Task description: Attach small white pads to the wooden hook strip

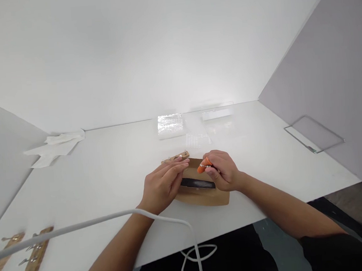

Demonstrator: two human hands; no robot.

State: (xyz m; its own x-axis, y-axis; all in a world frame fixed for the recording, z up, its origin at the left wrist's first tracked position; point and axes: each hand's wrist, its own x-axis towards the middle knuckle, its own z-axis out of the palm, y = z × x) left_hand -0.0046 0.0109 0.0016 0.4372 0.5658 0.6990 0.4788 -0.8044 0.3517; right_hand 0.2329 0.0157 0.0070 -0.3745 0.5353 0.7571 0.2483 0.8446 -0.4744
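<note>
Head view: the person works in front of me at a white table point(114, 157); a brown tray-like piece point(201, 198) lies near the front edge, between and partly beneath the hands, with a black strip point(199, 183) across it; the left hand point(164, 182) is over its left end, fingers straight and side by side, and I cannot tell whether they grip anything; the right hand point(223, 169) is over its right end, fingers curled, an orange finger cover point(200, 169) on one fingertip, thumb and finger pinched together on a small shiny piece point(207, 166), too small to identify; a wooden hook strip point(175, 156) lies just behind the tray-like piece; a wrapped packet point(170, 127) lies farther back; white paper point(59, 145) lies at far left; a white cable point(96, 222) crosses in front of the left forearm.
</note>
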